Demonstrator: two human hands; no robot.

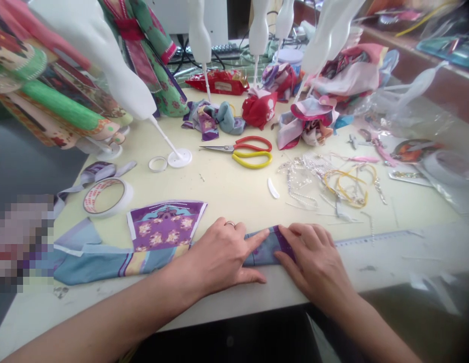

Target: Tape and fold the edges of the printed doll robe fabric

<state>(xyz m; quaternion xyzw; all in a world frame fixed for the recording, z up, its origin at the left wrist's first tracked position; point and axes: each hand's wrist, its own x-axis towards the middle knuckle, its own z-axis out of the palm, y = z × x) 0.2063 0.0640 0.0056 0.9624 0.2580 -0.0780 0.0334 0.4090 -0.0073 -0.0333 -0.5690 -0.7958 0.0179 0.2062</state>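
A blue cloth strip [154, 262] with purple and cream bands lies along the table's front edge. My left hand [226, 257], a ring on one finger, rests on it with index finger and thumb spread apart. At the strip's purple right end, my right hand [310, 257] has thumb and index finger on the folded cloth. Behind the strip at the left lies a purple patterned cloth piece [166, 227] with white edges. A clear ruler [378, 238] lies to the right of my right hand.
Scissors [253, 151] with red and yellow handles lie mid-table. A tape roll [108, 196] sits at the left. White mannequins on stands [179, 157] and bundled cloth [259, 108] fill the back. Beads and yellow cord [347, 186] lie at the right, near plastic bags.
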